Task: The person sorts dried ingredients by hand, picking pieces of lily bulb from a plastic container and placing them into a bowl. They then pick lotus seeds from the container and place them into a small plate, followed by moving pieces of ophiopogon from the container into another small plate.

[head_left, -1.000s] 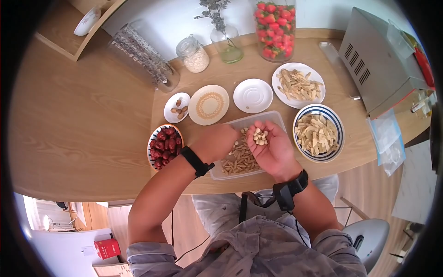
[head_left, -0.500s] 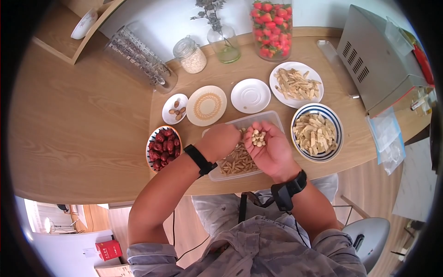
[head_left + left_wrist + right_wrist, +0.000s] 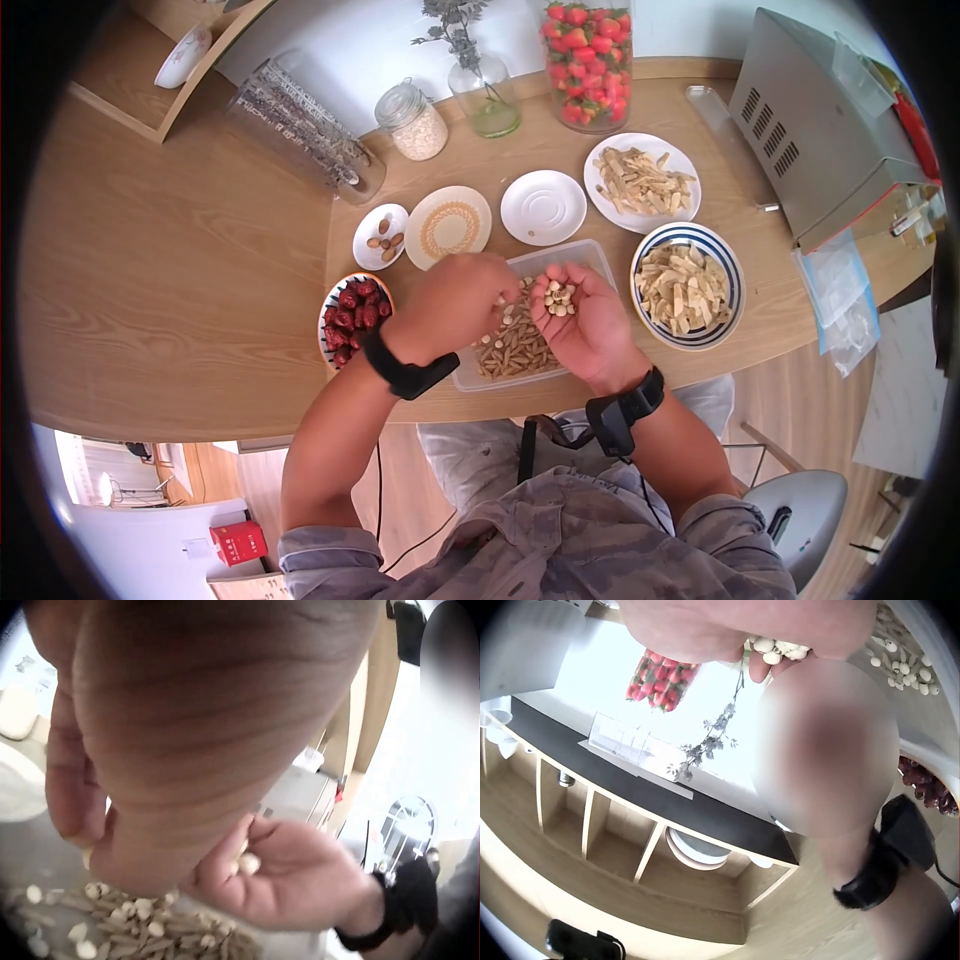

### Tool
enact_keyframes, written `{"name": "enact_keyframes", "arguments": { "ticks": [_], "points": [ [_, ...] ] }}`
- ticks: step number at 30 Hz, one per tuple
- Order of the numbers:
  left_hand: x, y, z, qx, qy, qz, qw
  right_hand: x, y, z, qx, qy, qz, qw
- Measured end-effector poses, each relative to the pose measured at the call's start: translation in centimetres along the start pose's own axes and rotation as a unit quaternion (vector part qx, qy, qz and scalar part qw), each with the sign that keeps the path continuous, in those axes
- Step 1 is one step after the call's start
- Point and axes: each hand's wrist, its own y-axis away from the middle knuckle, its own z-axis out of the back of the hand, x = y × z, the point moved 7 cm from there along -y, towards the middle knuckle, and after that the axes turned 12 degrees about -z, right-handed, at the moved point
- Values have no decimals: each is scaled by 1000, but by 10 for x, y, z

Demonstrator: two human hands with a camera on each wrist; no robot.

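Note:
My right hand (image 3: 590,335) is cupped palm up over the box's right side, holding a small heap of white round seeds (image 3: 558,298). To its left, my left hand (image 3: 450,305) is palm down over the box's left part. The left wrist view has its thumb and finger nearly together, with a small pale piece (image 3: 88,859) between their tips, apparently a seed. Under both hands lies a clear plastic box (image 3: 600,258) of slender brown pieces (image 3: 515,352) mixed with white seeds (image 3: 86,949). My left hand covers the box's left side.
Red dates fill a bowl (image 3: 327,350) at the left. Behind the box stand a small nut plate (image 3: 367,225), a patterned plate (image 3: 475,205) and a white saucer (image 3: 540,205). Pale strips lie on a plate (image 3: 688,165) and in a striped bowl (image 3: 738,300) at the right.
My left hand has shifted left and slightly away from my right hand, uncovering more of the box's contents. My right hand stays cupped round its seeds, nearly where it was.

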Motion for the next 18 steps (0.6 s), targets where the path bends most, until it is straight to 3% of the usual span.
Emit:
{"name": "enact_keyframes", "arguments": {
  "ticks": [3, 6, 9, 12, 15, 18],
  "points": [
    [-9, -3, 30, -68, 115, 39, 990, -2, 4, -6, -15, 43, 4, 999],
    [-19, -13, 27, -111, 191, -12, 975, -7, 1, -10, 14, 73, -12, 997],
    [-5, -15, 16, -177, 253, -4, 951, -4, 5, -14, 7, 48, -8, 999],
    [17, -4, 13, -206, 144, 108, 962, 1, 2, 0, 2, -5, 9, 1000],
    [23, 1, -18, -35, -77, 33, 996, 3, -1, 3, 6, -16, 9, 1000],
    [35, 4, -51, 65, -117, 78, 988, 2, 0, 2, 12, -13, -4, 1000]
  ]
}}
